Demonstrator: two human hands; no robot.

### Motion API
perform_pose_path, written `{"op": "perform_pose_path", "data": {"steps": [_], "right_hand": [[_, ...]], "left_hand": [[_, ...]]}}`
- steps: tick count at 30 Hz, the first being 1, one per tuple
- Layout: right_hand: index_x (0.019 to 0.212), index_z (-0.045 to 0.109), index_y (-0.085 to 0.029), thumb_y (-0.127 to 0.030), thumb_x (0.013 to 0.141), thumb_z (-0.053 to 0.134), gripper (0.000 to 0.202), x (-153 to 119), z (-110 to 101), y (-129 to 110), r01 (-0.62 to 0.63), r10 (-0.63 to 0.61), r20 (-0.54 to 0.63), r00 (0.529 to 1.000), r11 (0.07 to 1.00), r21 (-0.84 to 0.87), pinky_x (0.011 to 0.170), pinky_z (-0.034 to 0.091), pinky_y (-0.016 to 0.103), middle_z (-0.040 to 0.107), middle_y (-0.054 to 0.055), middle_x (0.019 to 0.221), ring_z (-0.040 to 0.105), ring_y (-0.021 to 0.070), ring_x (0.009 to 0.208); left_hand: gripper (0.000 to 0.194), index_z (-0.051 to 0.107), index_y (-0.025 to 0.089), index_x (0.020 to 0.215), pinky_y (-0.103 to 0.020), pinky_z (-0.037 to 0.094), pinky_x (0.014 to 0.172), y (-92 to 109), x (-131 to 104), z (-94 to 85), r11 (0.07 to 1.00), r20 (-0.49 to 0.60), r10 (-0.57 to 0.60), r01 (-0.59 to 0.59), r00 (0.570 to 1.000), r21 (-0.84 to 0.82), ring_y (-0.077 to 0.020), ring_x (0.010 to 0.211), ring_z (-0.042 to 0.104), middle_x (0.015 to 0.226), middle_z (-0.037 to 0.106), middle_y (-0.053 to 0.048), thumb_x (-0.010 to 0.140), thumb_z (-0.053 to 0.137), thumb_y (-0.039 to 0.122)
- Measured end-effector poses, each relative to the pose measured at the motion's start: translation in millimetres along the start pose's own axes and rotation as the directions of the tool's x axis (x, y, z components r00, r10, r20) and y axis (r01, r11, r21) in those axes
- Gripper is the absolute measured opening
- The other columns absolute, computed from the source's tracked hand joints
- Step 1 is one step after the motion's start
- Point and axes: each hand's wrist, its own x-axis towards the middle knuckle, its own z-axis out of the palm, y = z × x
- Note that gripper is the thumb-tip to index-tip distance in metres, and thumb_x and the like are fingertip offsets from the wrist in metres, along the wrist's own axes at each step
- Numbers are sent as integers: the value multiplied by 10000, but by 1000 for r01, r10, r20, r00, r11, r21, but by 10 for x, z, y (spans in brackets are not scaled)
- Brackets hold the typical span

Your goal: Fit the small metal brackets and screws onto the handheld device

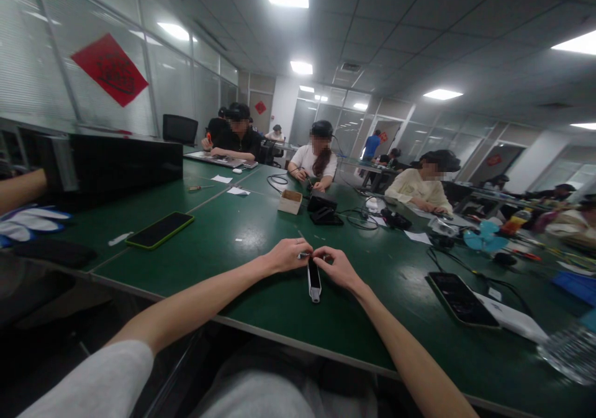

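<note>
Small white-and-black device [314, 281], flat on green table [261, 318], far end pinched between left hand [286, 255] and right hand [338, 266] fingertips; seemingly light, rigid, smooth, best gripped along its narrow sides; phone [159, 230] beyond.

Both forearms are bare from elbow to fingers. A short light-grey sleeve [102, 384] covers the left upper arm. The left hand [286, 255] and right hand [338, 268] wear no gloves.
</note>
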Motion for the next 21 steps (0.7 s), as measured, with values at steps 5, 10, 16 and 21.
{"op": "perform_pose_path", "data": {"steps": [5, 10, 16, 21], "right_hand": [[887, 676, -181, -307, 807, 556, 192, -2, -18, -23, 26, -28, -45, 999, 999, -47, 681, 456, 280, 674, 39, 865, 590, 159, 765], [870, 667, -187, -275, 810, 534, 170, -2, -104, 71, 13, -33, -117, 993, 985, -170, 677, 452, 280, 667, 38, 861, 587, 161, 771], [840, 669, -181, -260, 816, 528, 163, -6, -222, 262, -3, -23, -71, 997, 937, -351, 717, 450, 307, 661, 51, 835, 574, 173, 775], [853, 675, -187, -303, 834, 531, 186, -12, -253, 305, -47, 57, 14, 998, 920, -389, 716, 444, 305, 664, 48, 859, 569, 175, 792]], "left_hand": [[150, 635, 181, 951, -207, 441, 713, -62, 11, -42, 999, 17, -39, 39, 999, -18, -127, 793, 604, 919, 633, -22, 839, 559, 244], [150, 655, 176, 906, -215, 428, 696, -203, 10, -158, 991, 104, -129, 125, 986, 53, -131, 760, 594, 902, 639, -28, 838, 551, 260], [154, 667, 196, 900, -228, 416, 672, -285, 4, -170, 984, 277, -167, 140, 946, 113, -157, 784, 609, 864, 656, -25, 808, 597, 298], [157, 666, 196, 907, -225, 413, 655, -254, 21, -143, 985, 309, -161, 134, 937, 108, -156, 781, 611, 864, 664, -21, 797, 594, 281]]}}
